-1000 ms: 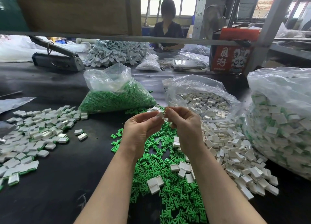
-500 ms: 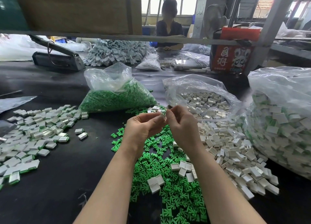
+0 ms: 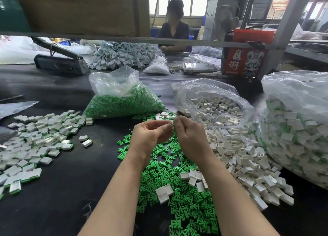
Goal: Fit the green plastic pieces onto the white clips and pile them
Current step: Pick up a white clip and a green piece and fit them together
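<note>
My left hand (image 3: 150, 134) and my right hand (image 3: 190, 138) meet fingertip to fingertip above the table, pinching a small white clip (image 3: 173, 123) between them; the clip is mostly hidden by my fingers. Below my hands lies a loose heap of green plastic pieces (image 3: 177, 191) with a few white clips on it. Loose white clips (image 3: 239, 156) spread to the right. A pile of assembled clips (image 3: 35, 138), white with green edges, lies on the left.
A bag of green pieces (image 3: 122, 101) and an open bag of white clips (image 3: 213, 102) stand behind my hands. A large bag of assembled clips (image 3: 298, 129) fills the right edge. A person sits at the far side of the black table (image 3: 71, 164).
Both hands stayed together at the same spot, shifting slightly as the fingers work the small piece; nothing was put down or picked up.
</note>
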`<act>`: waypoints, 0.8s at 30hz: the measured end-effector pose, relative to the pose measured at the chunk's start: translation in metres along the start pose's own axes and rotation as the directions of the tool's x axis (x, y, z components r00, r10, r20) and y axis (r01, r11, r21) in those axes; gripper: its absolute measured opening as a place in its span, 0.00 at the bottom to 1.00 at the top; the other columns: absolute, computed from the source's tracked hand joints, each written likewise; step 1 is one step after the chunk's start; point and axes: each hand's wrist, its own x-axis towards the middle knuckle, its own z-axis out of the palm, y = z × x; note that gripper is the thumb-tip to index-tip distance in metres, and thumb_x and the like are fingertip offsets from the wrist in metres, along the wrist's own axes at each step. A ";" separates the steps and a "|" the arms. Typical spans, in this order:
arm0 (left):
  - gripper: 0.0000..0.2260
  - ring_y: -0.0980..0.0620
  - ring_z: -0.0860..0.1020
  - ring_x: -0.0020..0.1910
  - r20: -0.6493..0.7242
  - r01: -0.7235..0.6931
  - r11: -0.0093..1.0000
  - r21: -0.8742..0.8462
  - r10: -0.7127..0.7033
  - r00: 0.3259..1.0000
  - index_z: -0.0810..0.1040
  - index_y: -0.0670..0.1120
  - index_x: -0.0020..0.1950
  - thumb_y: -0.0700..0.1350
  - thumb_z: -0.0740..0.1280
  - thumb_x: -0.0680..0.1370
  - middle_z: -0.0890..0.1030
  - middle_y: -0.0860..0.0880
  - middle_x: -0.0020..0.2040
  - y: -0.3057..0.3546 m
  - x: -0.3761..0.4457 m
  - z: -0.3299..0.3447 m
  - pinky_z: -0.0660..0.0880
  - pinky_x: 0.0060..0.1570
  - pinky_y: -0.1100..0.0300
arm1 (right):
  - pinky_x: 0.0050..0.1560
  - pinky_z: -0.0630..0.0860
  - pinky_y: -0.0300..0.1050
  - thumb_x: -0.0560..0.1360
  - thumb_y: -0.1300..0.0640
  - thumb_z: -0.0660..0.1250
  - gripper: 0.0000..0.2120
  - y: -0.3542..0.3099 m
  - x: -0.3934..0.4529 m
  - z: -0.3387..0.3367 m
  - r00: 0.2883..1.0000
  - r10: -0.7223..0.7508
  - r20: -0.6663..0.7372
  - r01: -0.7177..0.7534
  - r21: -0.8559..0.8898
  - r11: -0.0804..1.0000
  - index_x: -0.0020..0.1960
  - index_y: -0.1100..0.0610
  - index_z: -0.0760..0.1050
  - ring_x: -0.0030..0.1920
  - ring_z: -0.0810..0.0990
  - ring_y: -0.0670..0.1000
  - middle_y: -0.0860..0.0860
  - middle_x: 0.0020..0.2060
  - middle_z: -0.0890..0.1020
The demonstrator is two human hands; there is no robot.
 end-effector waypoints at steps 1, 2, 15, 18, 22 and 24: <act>0.10 0.51 0.84 0.36 -0.007 0.006 1.000 -0.013 -0.006 1.000 0.86 0.43 0.43 0.44 0.76 0.64 0.86 0.43 0.39 -0.001 0.000 0.001 0.78 0.34 0.64 | 0.29 0.60 0.43 0.83 0.52 0.58 0.16 0.001 0.000 0.001 1.000 0.012 -0.006 -0.012 0.002 1.000 0.37 0.54 0.72 0.27 0.67 0.43 0.46 0.26 0.71; 0.10 0.51 0.84 0.35 -0.016 0.012 1.000 -0.026 -0.013 1.000 0.86 0.43 0.43 0.44 0.76 0.63 0.86 0.43 0.38 -0.002 0.000 0.002 0.78 0.34 0.64 | 0.29 0.61 0.43 0.83 0.52 0.58 0.16 0.001 0.000 0.002 1.000 0.021 -0.012 -0.021 0.004 1.000 0.37 0.55 0.71 0.27 0.67 0.44 0.46 0.27 0.72; 0.02 0.50 0.84 0.36 -0.065 0.019 0.993 -0.119 -0.027 0.998 0.87 0.45 0.38 0.41 0.74 0.67 0.86 0.43 0.39 -0.014 -0.001 0.013 0.80 0.36 0.62 | 0.38 0.74 0.55 0.83 0.54 0.57 0.16 0.003 -0.006 0.017 0.990 0.086 -0.111 -0.077 0.083 0.994 0.41 0.58 0.75 0.35 0.77 0.53 0.52 0.33 0.79; 0.03 0.50 0.84 0.36 -0.065 0.017 0.992 -0.123 -0.025 0.998 0.87 0.45 0.37 0.41 0.74 0.65 0.86 0.43 0.38 -0.015 -0.002 0.012 0.80 0.36 0.62 | 0.39 0.75 0.57 0.83 0.53 0.57 0.15 0.005 -0.007 0.017 0.994 0.072 -0.081 -0.068 0.052 0.996 0.42 0.59 0.74 0.36 0.77 0.55 0.54 0.33 0.79; 0.02 0.50 0.84 0.36 -0.069 0.010 0.995 -0.095 -0.016 0.997 0.87 0.45 0.37 0.39 0.74 0.68 0.86 0.43 0.38 -0.017 -0.002 0.011 0.81 0.37 0.61 | 0.39 0.75 0.58 0.83 0.53 0.56 0.15 0.007 -0.008 0.017 0.996 0.064 -0.057 -0.062 0.025 0.998 0.42 0.59 0.73 0.36 0.78 0.56 0.54 0.33 0.79; 0.02 0.50 0.84 0.36 -0.066 0.011 0.997 -0.079 -0.016 0.998 0.87 0.45 0.37 0.39 0.74 0.68 0.86 0.43 0.38 -0.016 -0.002 0.011 0.81 0.38 0.60 | 0.40 0.75 0.58 0.83 0.53 0.56 0.15 0.007 -0.008 0.016 0.996 0.072 -0.048 -0.070 0.028 0.997 0.42 0.59 0.73 0.36 0.78 0.56 0.54 0.33 0.79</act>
